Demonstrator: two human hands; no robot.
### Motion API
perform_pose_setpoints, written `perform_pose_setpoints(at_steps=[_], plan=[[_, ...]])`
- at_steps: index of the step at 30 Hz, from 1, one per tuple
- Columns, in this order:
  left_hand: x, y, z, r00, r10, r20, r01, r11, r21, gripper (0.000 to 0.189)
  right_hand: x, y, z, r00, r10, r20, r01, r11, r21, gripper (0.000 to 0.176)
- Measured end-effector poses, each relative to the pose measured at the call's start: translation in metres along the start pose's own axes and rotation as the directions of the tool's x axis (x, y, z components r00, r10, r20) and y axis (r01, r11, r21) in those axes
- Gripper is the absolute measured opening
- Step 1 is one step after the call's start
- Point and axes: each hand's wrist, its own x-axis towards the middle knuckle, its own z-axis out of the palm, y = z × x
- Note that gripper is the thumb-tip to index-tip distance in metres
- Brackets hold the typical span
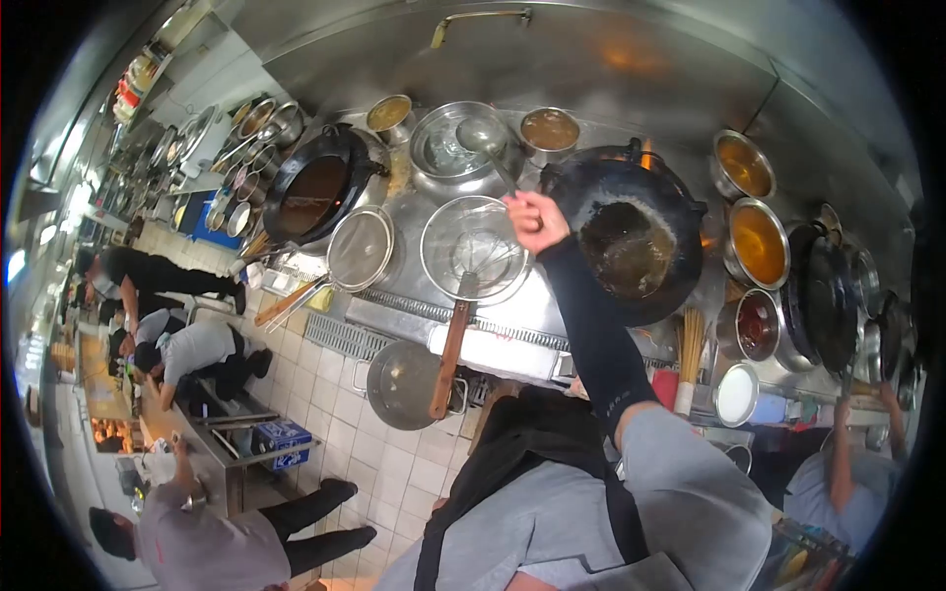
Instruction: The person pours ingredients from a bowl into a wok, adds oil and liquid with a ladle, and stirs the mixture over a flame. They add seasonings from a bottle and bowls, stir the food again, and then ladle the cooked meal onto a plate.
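Observation:
My right hand (539, 222), at the end of a black-sleeved arm, is closed around the handle of a metal ladle (480, 137). The ladle's bowl is over a wide steel basin (422, 148) of clear liquid. Just below my hand, a round mesh strainer (434, 244) with a wooden handle (451, 360) rests on the stove. To the right of my hand stands a black wok (680, 266) with dark liquid inside, and flame shows at its far edge. My left hand is not visible.
Another wok (281, 192) and a second strainer (361, 248) stand left. Steel pots of orange liquid (759, 244) line the right side. A large pot (386, 389) sits low in front. Several people work at the left; another person's arms (841, 453) show at the right.

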Motion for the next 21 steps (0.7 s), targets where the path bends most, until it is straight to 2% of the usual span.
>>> perform_pose_setpoints(at_steps=[2,5,6,7,8,9,10,11,12,13,15,16,17,20,21], plan=[[0.017,-0.005,-0.007,0.999,0.040,0.022,-0.040,0.999,0.003,0.030,-0.059,0.000,0.010,0.997,-0.072,0.025,0.076,0.978,-0.192,0.023],[0.065,-0.021,-0.025,0.989,0.143,0.037,-0.142,0.989,-0.030,0.032,-0.150,-0.008,0.040,0.985,-0.155,-0.080,0.120,0.937,-0.329,0.020],[0.087,-0.027,-0.036,0.997,0.041,0.061,-0.014,0.920,-0.392,0.033,-0.181,-0.006,0.056,0.971,-0.213,-0.104,0.156,0.904,-0.397,0.018],[0.108,-0.027,-0.047,0.993,-0.074,0.095,0.120,0.679,-0.725,0.034,-0.206,-0.010,0.060,0.962,-0.234,-0.142,0.156,0.895,-0.417,0.017],[0.127,-0.001,-0.062,0.949,-0.297,0.104,0.194,0.294,-0.936,0.037,-0.229,-0.014,0.061,0.951,-0.252,-0.180,0.153,0.887,-0.435,0.016],[0.123,0.039,-0.091,0.972,-0.217,0.090,0.152,0.287,-0.946,0.043,-0.250,-0.013,0.064,0.931,-0.283,-0.228,0.157,0.879,-0.451,0.014],[0.140,0.045,-0.122,0.965,0.153,0.213,0.156,0.316,-0.936,0.048,-0.269,-0.012,0.067,0.910,-0.310,-0.274,0.156,0.871,-0.466,0.013],[0.145,0.081,-0.137,0.971,0.121,0.208,0.165,0.297,-0.941,0.054,-0.284,-0.012,0.067,0.889,-0.333,-0.315,0.153,0.863,-0.481,0.011],[0.109,0.155,-0.161,0.963,0.162,0.214,0.154,0.320,-0.935,0.055,-0.296,-0.013,0.061,0.880,-0.333,-0.339,0.153,0.873,-0.462,0.010],[0.092,0.202,-0.174,0.940,0.271,0.208,0.113,0.329,-0.938,0.050,-0.306,-0.013,0.048,0.870,-0.334,-0.363,0.155,0.884,-0.441,0.008],[0.068,0.267,-0.183,0.942,0.243,0.231,0.123,0.392,-0.912,0.043,-0.327,-0.011,0.023,0.857,-0.341,-0.386,0.175,0.898,-0.403,0.006],[0.064,0.284,-0.182,0.943,0.227,0.242,0.127,0.425,-0.896,0.040,-0.336,-0.005,0.012,0.854,-0.353,-0.382,0.191,0.896,-0.401,0.006],[0.082,0.278,-0.180,0.912,0.315,0.264,0.080,0.494,-0.866,0.035,-0.344,0.003,0.006,0.840,-0.365,-0.401,0.206,0.899,-0.387,0.008],[0.094,0.268,-0.178,0.834,0.428,0.348,0.131,0.459,-0.879,0.032,-0.360,0.029,-0.012,0.790,-0.421,-0.445,0.256,0.887,-0.384,0.013],[0.087,0.268,-0.183,0.837,0.402,0.371,0.143,0.494,-0.857,0.035,-0.362,0.038,-0.023,0.802,-0.432,-0.413,0.283,0.883,-0.376,0.013]])
